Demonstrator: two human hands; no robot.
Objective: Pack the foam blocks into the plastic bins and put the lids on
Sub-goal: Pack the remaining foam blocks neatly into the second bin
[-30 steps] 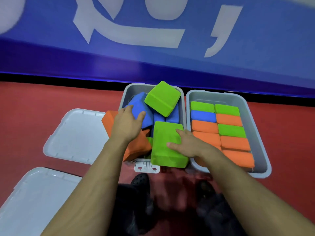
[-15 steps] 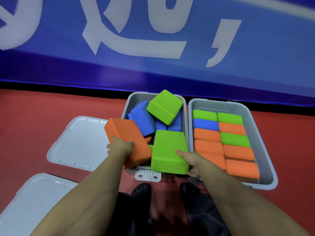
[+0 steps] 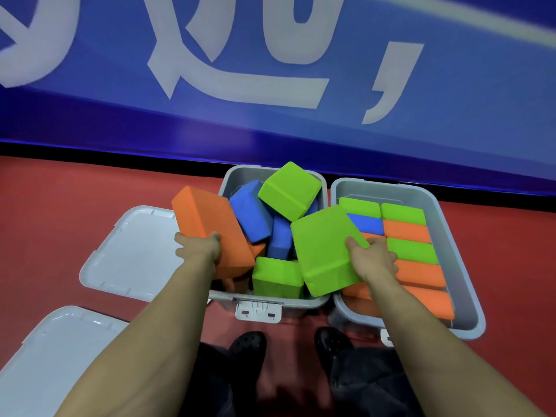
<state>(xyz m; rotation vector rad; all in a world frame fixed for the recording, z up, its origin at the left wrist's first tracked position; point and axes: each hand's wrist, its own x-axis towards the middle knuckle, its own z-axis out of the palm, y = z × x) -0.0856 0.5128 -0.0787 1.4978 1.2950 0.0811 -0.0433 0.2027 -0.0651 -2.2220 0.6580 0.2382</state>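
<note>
Left hand [image 3: 200,248] is gripping the near end of a large orange rectangular foam block [image 3: 210,230], fingers curled over its edge; the block is tilting over the left rim of the left grey plastic bin [image 3: 270,299], partly hanging above a white plastic lid [image 3: 129,254]. Right hand [image 3: 374,260] is clamping the right edge of a large green rectangular foam block [image 3: 326,248], thumb on its top face, fingers underneath. That block is tilting up, straddling the gap between the two bins.

Left bin is sitting on the red floor [image 3: 75,191], holding a loose jumble: a green foam cube-like block [image 3: 288,189] perched on top at the back, two blue foam blocks [image 3: 251,218] leaning on edge, a smaller green block [image 3: 276,276] at the front, bits of orange foam low down. A white latch [image 3: 258,310] is showing on its near wall.

Right grey plastic bin [image 3: 463,284] is just beside the left one, packed in two neat rows of flat green, blue and orange blocks [image 3: 406,233], all lying level below the rim.

Second white plastic lid [image 3: 51,362] is lying on the floor nearer the camera, at lower left, apart from the first. Both lids are off the bins. Black shoes [image 3: 246,346] are showing at the bottom, just short of the bins. Blue wall banner with white lettering [image 3: 270,70] is running behind.
</note>
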